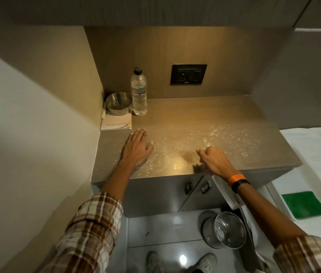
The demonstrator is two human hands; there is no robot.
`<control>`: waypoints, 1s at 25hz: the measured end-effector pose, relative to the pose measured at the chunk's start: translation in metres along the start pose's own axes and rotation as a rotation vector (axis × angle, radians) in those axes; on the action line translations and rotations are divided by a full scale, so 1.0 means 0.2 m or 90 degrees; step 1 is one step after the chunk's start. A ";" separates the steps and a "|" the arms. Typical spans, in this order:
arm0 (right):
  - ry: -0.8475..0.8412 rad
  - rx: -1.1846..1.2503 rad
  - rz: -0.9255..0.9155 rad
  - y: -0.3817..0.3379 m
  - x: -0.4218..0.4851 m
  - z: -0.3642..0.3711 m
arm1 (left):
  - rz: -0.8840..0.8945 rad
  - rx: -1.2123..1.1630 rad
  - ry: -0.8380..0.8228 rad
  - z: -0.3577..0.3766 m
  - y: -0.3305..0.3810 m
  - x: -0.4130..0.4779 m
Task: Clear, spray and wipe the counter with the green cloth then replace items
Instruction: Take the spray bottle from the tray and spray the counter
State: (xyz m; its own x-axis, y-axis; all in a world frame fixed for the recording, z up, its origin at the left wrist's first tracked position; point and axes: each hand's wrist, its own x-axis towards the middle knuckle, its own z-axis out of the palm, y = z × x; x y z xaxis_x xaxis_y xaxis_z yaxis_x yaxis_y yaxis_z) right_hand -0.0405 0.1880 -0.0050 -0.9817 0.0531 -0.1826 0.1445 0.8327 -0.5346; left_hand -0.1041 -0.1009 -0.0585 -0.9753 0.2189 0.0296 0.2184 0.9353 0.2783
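The desk (224,115) fills the alcove, its front half beaded with spray droplets (224,134). To the right lies the bed (313,154), and on it, well apart from the desk, sits the green cloth (303,204), not yet picked up. The bin (229,229) stands on the floor below. The left hand (137,147) rests flat and released on the wet patch. The right hand (213,159) is loosely clenched at the front edge; something pale hangs beneath the wrist, but I cannot tell whether it is gripped. In the back left corner the bottle (139,93), bowl (118,103) and pad (116,122) crowd together. The risk, I judge: wiping could wet the pad or topple the bottle, and droplets may run off the front edge.
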 end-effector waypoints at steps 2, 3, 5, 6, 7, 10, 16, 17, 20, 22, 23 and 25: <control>0.076 0.010 0.028 0.02 0.04 -0.07 | 0.001 0.011 -0.010 0.02 0.06 0.04; 0.122 0.026 0.035 0.02 0.08 -0.11 | 0.000 0.018 -0.014 0.03 0.10 0.06; 0.204 0.079 0.044 0.02 0.15 -0.19 | -0.010 0.031 -0.028 0.06 0.17 0.09; 0.237 0.098 0.045 0.02 0.19 -0.23 | -0.017 0.040 -0.036 0.08 0.20 0.11; 0.260 0.105 0.046 0.01 0.23 -0.26 | -0.024 0.048 -0.042 0.09 0.23 0.13; 0.305 0.079 0.041 0.02 0.33 -0.32 | -0.030 0.067 -0.043 0.12 0.31 0.19; 0.319 0.095 0.069 0.21 0.26 -0.37 | 0.024 0.088 -0.051 0.14 0.50 0.32; 0.300 0.091 0.072 0.27 0.20 -0.36 | 0.033 0.093 -0.055 0.15 0.55 0.34; 0.216 0.070 0.082 0.43 -0.03 -0.31 | 0.050 0.100 -0.068 0.18 0.66 0.40; 0.197 0.056 0.105 0.53 -0.16 -0.29 | 0.067 0.097 -0.070 0.21 0.75 0.43; 0.206 0.057 0.120 0.57 -0.20 -0.29 | 0.074 0.095 -0.068 0.23 0.79 0.44; 0.246 0.083 0.140 0.64 -0.21 -0.35 | 0.085 0.095 -0.061 0.25 0.89 0.48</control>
State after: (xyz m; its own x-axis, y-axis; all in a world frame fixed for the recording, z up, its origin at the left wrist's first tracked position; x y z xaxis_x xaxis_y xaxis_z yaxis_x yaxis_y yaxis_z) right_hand 0.0112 0.3315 -0.0082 -0.8966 0.4429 0.0040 0.3450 0.7040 -0.6208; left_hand -0.1572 0.0996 -0.0544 -0.9312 0.3626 -0.0366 0.3550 0.9253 0.1333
